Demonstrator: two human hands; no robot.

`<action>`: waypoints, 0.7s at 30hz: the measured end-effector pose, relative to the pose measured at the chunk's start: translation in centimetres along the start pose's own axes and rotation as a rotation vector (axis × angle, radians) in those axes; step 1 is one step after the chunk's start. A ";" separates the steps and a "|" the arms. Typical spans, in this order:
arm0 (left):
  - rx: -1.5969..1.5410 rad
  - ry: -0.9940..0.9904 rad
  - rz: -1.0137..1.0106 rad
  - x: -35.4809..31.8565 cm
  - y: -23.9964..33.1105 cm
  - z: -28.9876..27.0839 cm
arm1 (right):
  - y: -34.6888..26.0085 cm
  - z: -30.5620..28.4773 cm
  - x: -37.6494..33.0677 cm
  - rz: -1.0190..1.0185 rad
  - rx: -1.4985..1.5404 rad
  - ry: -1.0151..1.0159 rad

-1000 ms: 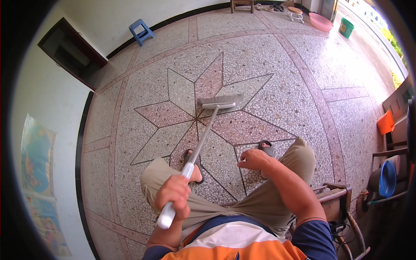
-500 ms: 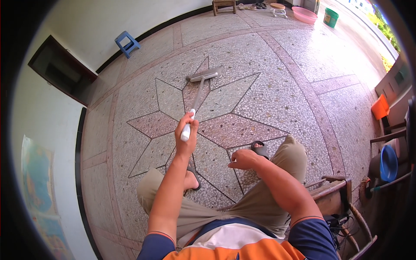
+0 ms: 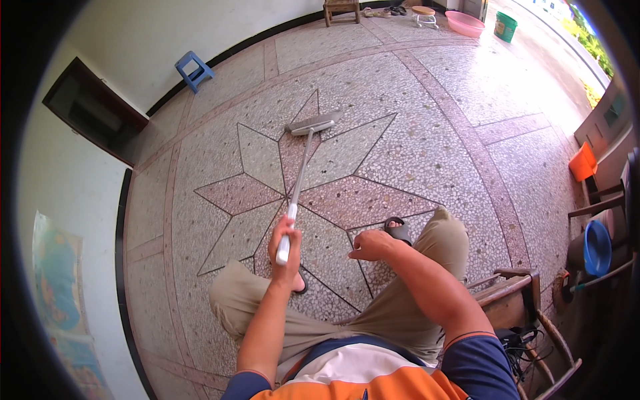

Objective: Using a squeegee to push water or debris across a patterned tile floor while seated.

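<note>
Terrazzo floor (image 3: 427, 120) with an inlaid star pattern fills the view. The left hand (image 3: 285, 248) has its grip clamped around the white end of the mop handle (image 3: 299, 179). The handle runs from the hand toward 12 o'clock, ending at the flat grey mop head (image 3: 312, 124), which lies on the floor near the star's upper point. The right hand (image 3: 371, 245) hangs at 3 o'clock of the left hand, well apart from the handle, fingers curled loosely and holding nothing. A dark sandal (image 3: 398, 230) sits just beyond the right hand. A blue stool (image 3: 193, 69) stands at 11 o'clock by the wall.
</note>
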State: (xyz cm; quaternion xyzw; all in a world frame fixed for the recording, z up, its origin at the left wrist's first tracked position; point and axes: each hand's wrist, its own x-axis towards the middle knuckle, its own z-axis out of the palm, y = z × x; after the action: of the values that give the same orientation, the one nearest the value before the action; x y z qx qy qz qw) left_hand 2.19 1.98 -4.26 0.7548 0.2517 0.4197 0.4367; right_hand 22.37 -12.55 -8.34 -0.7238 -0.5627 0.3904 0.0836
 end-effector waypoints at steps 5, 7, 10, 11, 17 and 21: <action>0.017 -0.068 0.021 -5.8 7.2 -4.0 | -0.9 0.2 -0.2 -0.041 -0.025 0.030; -0.023 -0.081 0.192 -6.4 9.9 -5.5 | -0.8 0.6 0.0 -0.055 -0.015 0.042; 0.011 -0.077 0.284 -6.6 14.4 -7.7 | -1.2 -0.1 -0.6 -0.008 -0.014 0.011; -0.062 -0.063 0.314 -6.7 15.8 -8.2 | -1.3 -0.3 -0.8 0.018 -0.012 -0.006; -0.283 0.132 0.333 -6.7 19.8 -8.8 | -1.5 -0.4 -1.1 -0.005 -0.019 0.015; -0.234 0.107 0.406 -5.5 18.7 -7.0 | -1.6 -0.2 -0.9 -0.033 -0.019 0.020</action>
State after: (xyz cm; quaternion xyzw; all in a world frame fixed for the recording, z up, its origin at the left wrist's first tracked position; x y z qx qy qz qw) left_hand -6.40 -8.21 11.56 0.7110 0.0672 0.5644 0.4141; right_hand 21.27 -12.71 -6.91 -0.7189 -0.5776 0.3764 0.0887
